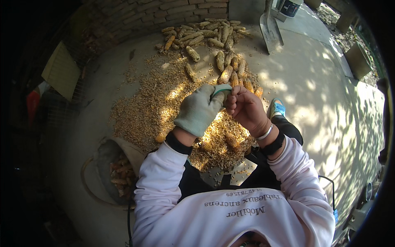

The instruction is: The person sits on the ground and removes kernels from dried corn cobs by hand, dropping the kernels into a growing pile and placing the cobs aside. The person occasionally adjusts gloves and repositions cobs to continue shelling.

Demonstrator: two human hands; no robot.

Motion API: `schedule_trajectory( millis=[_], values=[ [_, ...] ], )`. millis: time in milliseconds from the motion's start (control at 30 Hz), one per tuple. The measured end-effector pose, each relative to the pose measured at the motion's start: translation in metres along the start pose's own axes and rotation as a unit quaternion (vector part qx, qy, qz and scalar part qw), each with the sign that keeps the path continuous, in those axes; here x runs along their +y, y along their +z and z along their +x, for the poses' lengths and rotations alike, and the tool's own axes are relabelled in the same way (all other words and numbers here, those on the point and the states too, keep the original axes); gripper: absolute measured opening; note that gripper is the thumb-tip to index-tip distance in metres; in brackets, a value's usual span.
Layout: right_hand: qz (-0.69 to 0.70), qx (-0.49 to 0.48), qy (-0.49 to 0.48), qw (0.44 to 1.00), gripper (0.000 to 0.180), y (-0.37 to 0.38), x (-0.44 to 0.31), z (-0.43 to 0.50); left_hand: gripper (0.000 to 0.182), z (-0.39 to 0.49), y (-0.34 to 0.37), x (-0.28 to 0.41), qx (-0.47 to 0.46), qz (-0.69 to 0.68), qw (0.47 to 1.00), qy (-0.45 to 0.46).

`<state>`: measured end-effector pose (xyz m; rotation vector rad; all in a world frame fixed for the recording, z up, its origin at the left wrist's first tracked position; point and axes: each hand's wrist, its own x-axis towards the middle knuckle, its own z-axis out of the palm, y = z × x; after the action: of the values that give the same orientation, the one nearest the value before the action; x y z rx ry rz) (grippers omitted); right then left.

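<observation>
My left hand [196,109] wears a pale grey knit work glove and grips a second pale glove [222,87] with a green-edged cuff. My bare right hand [247,109] has its fingers curled at the cuff's right side, pinching its edge. Both hands are above a spread of loose corn kernels [148,102] on the concrete floor. Just beyond them lie several corn cobs [226,74] with kernels still on. A few more cobs [232,140] rest on the kernels below my wrists. Most of the held glove is hidden by my left fingers.
A larger heap of corn cobs [197,35] lies by the brick wall [148,14]. A metal shovel [271,32] leans at the back right, near a white bucket [289,6]. At lower left a tipped basket [106,154] holds stripped cobs. My blue slipper [278,108] is at right.
</observation>
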<state>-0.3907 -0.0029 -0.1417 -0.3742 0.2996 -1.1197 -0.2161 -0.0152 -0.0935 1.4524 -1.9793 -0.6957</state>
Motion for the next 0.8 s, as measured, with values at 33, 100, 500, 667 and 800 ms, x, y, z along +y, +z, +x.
schedule_trajectory(
  millis=[33,100,500,667,800],
  values=[
    [0.012,-0.004,0.005,1.000,0.012,-0.001,-0.001,0.000,0.021,0.000,0.000,0.003,-0.004,0.006,1.000,0.004],
    [0.040,-0.028,0.005,0.999,0.012,-0.001,-0.001,0.000,0.021,-0.001,-0.001,0.006,-0.007,0.019,1.000,0.011],
    [-0.268,-0.022,-0.091,0.959,0.019,0.006,0.002,0.001,0.023,-0.007,-0.004,0.008,0.014,-0.013,0.999,0.037],
    [-0.698,-0.053,-0.244,0.671,0.017,0.014,0.000,0.000,0.022,-0.007,-0.007,0.004,0.009,-0.041,0.999,0.012],
    [-0.830,-0.165,-0.356,0.397,0.019,0.021,0.004,0.004,0.022,-0.008,-0.006,0.004,0.057,0.039,0.994,0.090]
  ],
)
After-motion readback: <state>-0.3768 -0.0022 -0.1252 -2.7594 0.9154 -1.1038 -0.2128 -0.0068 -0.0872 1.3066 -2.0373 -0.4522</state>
